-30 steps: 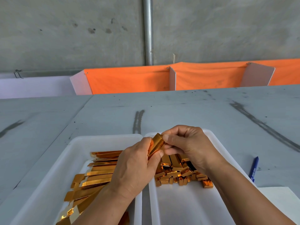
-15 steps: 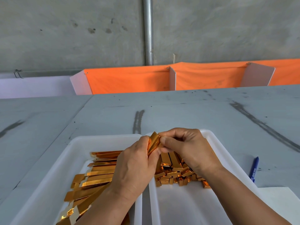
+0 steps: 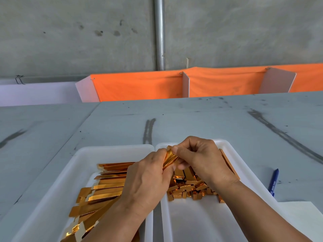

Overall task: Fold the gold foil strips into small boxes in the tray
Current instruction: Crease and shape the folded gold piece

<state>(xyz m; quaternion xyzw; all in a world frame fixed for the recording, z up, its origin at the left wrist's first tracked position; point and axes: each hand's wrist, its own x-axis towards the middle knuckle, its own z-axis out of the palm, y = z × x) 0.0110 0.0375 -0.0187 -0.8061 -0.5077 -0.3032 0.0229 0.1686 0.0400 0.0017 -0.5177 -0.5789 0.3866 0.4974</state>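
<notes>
Both grips, left hand (image 3: pixel 146 179) and right hand (image 3: pixel 201 159), clamp one gold foil strip (image 3: pixel 169 158) above the white trays' (image 3: pixel 111 148) meeting rims: flat strips (image 3: pixel 104 187) left, folded boxes (image 3: pixel 188 191) right. Blue pen (image 3: pixel 273 182) lies on worktop (image 3: pixel 192 123).

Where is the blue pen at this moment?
In the head view, the blue pen lies on the grey table, right of the right-hand white tray, just beyond a white sheet.
</notes>
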